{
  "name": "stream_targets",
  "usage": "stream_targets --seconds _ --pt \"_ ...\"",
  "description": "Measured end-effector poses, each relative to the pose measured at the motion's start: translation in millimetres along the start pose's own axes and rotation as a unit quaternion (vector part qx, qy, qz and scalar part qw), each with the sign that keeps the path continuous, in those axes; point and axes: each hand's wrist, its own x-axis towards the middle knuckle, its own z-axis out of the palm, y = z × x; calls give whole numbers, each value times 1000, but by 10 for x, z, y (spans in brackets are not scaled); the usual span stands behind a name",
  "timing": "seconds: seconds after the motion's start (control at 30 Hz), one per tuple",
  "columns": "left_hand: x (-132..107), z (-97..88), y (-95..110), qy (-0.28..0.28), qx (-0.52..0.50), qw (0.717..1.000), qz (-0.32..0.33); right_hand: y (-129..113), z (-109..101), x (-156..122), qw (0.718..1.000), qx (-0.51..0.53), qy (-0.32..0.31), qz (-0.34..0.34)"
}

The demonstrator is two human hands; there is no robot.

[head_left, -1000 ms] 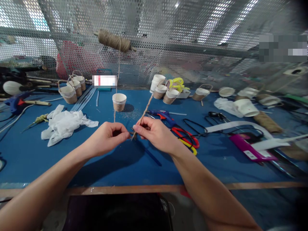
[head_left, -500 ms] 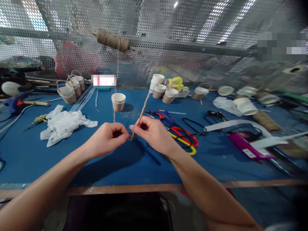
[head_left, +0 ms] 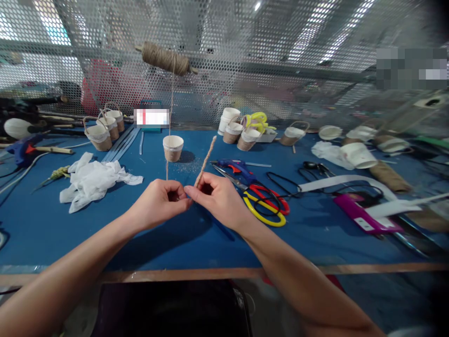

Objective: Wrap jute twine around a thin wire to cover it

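Observation:
My right hand (head_left: 220,200) is closed in a pinch around a thin twine-wrapped rod (head_left: 206,161), which slants up and away from my fingers. Its lower end is hidden behind my fingertips. Close beside it, my left hand (head_left: 159,202) pinches the twine (head_left: 171,105), and the fingertips of both hands meet. The strand runs down from a twine spool (head_left: 164,58) on a stick at the mesh and passes behind my left hand. Beyond my hands stands a small white-lined cup (head_left: 173,150) with a brown outer band.
Scissors (head_left: 264,210) with red and yellow handles and a blue glue gun (head_left: 238,169) lie right of my hands. Crumpled white fabric (head_left: 96,180) is on the left. Several handled cups (head_left: 100,138) stand farther back. A purple device (head_left: 365,215) lies at right.
My hands have come closer, so the fingertips now meet and cover the rod's lower end. The rod's upper tip has dropped slightly and shifted left.

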Motion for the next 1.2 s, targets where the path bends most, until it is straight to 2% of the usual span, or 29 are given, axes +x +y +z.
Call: stream_targets --seconds 0.17,0.33,0.47,0.53,0.73,0.97,1.2 --pt "17 4 -16 14 11 1000 -7 21 21 15 997 57 -40 -13" --pt "27 -12 -16 7 2 1000 -10 42 -11 24 998 43 -33 15" --pt "26 -57 -9 -11 -13 1000 -8 7 -99 14 994 54 -97 -11" --pt "26 -78 -11 -18 -15 1000 -3 -7 -133 8 993 42 -109 -12" --pt "4 -117 4 -29 5 999 14 3 -143 19 997 8 -76 -26" --pt "-25 -117 45 -20 -1 1000 13 -4 -141 35 998 -39 -48 -8" --pt "-37 -99 25 -21 2 999 25 10 -117 29 999 -18 -36 4"
